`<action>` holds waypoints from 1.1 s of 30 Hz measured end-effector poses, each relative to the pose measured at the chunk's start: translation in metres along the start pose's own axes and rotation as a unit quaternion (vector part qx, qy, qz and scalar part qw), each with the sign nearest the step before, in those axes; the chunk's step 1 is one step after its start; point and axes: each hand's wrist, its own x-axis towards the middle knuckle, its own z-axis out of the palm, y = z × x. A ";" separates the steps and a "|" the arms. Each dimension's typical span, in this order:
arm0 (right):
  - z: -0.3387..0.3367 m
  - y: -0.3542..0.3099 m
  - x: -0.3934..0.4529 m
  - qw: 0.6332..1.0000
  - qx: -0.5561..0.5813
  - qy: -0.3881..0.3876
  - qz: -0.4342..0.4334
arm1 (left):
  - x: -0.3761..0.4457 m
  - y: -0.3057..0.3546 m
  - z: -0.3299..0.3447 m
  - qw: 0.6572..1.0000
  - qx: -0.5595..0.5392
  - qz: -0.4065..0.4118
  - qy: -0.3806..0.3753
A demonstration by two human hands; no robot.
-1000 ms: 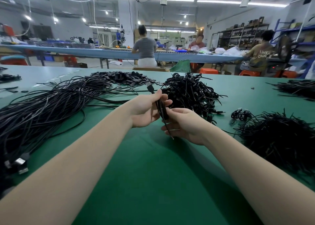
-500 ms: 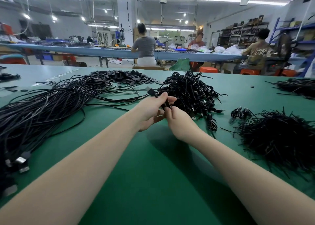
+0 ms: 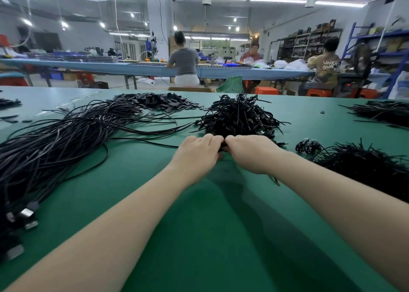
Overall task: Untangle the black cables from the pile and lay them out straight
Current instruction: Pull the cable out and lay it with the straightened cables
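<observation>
Cables (image 3: 238, 119) sit in a black, messy pile in the middle of the green table (image 3: 210, 236), just past your fingers. Your left hand (image 3: 195, 153) and your right hand (image 3: 252, 153) are side by side, knuckles almost touching, at the near edge of that pile. The fingers of both hands are curled down, and a bit of black shows between them, so you seem to be pinching a cable there. Your fingers hide most of it, so I cannot tell how much you hold.

On your left lies a big bunch of long cables (image 3: 55, 145), already fairly straight. One thin cable (image 3: 141, 141) runs from that side toward your left hand. On your right is a spiky heap of short black pieces (image 3: 365, 167).

Now, what could go wrong? If you pull fast, I think the cable may drag other ones with it, because they are all looped over each other. Then the knot could get tighter, not looser. The whole pile might slide toward you too.

Your hands are very close together. If you tug them apart hard, the cable could slip out of your pinch. Pulling at a plug end might also bend it.

Watch the long bunch as well. A loose end could flick over and mix with it.
</observation>
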 end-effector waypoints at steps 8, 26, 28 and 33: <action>-0.033 0.019 -0.005 0.995 0.040 -0.087 0.002 | -0.006 0.014 -0.004 0.999 0.007 -0.035 -0.024; -0.008 0.090 -0.037 0.955 -0.043 -0.224 0.188 | -0.010 -0.012 0.003 0.858 -0.409 -0.307 -0.053; -0.005 0.087 -0.035 0.960 -0.021 -0.212 0.183 | -0.010 -0.013 0.003 0.857 -0.408 -0.306 -0.070; -0.005 0.084 -0.034 0.965 0.119 -0.078 0.222 | -0.009 -0.015 0.002 0.858 -0.407 -0.297 -0.096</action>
